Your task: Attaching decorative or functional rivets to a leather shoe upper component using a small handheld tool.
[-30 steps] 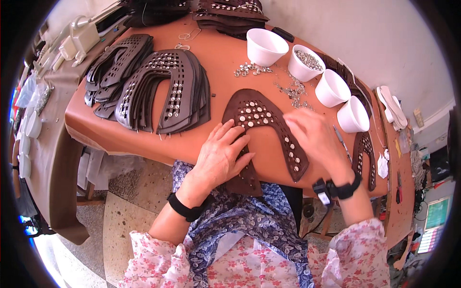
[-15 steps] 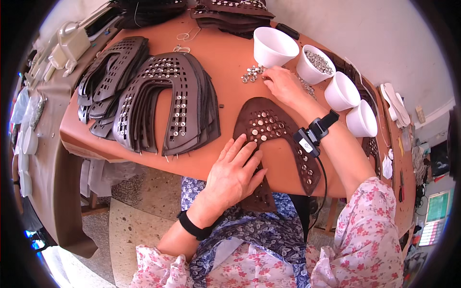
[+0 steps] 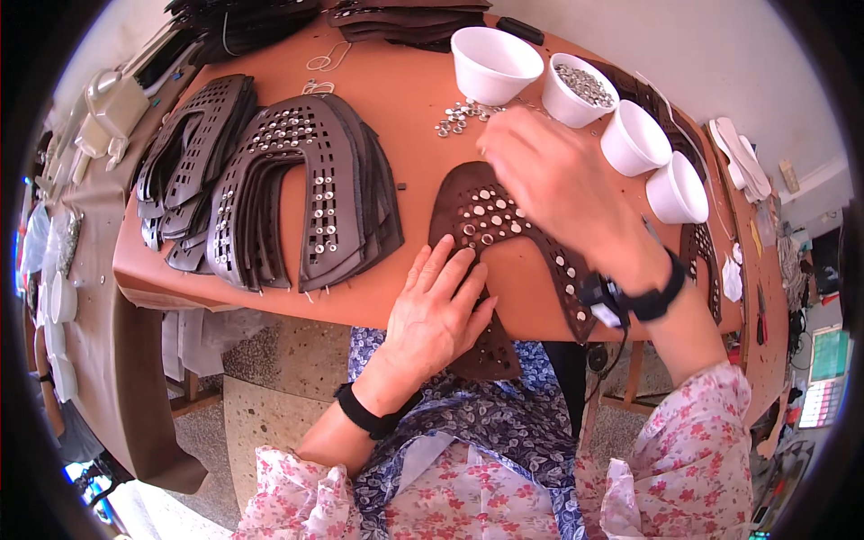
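A brown, horseshoe-shaped leather shoe upper (image 3: 448, 200) lies at the table's front edge, one end hanging over it. Rows of holes pierce it, and silvery round studs (image 3: 490, 205) sit in many of them. My left hand (image 3: 427, 315) rests flat on its left arm, fingers stretched and a little apart. Above the upper's right side hovers my right hand (image 3: 567, 193), smeared by motion. Its fingers look bent, but whether they hold a stud does not show. Just beyond it, a scatter of loose studs (image 3: 457, 119) lies on the tabletop.
White bowls curve along the far right: one near the back (image 3: 495, 65), one full of studs (image 3: 583, 83), two more nearer me (image 3: 635, 139). Stacked uppers (image 3: 346, 184) stand at the left, with darker stacks (image 3: 409, 20) behind. The orange-brown table (image 3: 180, 286) has a rounded edge.
My right hand has come back from the loose studs toward me, over the shoe upper. The left hand stays on the leather. The whole view has shifted slightly.
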`<state>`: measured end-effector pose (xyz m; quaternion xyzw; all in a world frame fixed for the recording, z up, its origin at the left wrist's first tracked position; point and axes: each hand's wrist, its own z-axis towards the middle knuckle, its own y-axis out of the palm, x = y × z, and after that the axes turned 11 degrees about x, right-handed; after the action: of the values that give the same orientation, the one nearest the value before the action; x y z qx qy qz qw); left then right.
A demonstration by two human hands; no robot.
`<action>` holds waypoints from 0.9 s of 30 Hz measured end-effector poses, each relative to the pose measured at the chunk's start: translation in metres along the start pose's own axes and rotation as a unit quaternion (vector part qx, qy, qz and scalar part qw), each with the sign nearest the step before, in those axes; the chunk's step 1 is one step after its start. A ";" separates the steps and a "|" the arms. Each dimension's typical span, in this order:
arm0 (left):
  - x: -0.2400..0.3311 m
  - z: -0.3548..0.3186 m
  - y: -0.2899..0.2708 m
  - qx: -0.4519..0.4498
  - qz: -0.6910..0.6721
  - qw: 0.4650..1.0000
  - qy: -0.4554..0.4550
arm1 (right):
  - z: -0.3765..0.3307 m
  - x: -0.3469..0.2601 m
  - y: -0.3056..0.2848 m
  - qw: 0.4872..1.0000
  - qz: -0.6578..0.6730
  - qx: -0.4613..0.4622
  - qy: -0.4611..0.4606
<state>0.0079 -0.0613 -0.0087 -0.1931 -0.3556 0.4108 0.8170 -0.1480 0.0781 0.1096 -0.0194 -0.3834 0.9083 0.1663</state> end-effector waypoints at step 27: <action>-0.010 0.010 0.006 0.018 -0.039 0.999 0.008 | -0.096 -0.135 -0.113 0.994 0.029 0.099 0.038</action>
<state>-0.0073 -0.0656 -0.0098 -0.1675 -0.3488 0.3833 0.8387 0.0273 0.1751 0.1090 -0.0483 -0.2841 0.9450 0.1549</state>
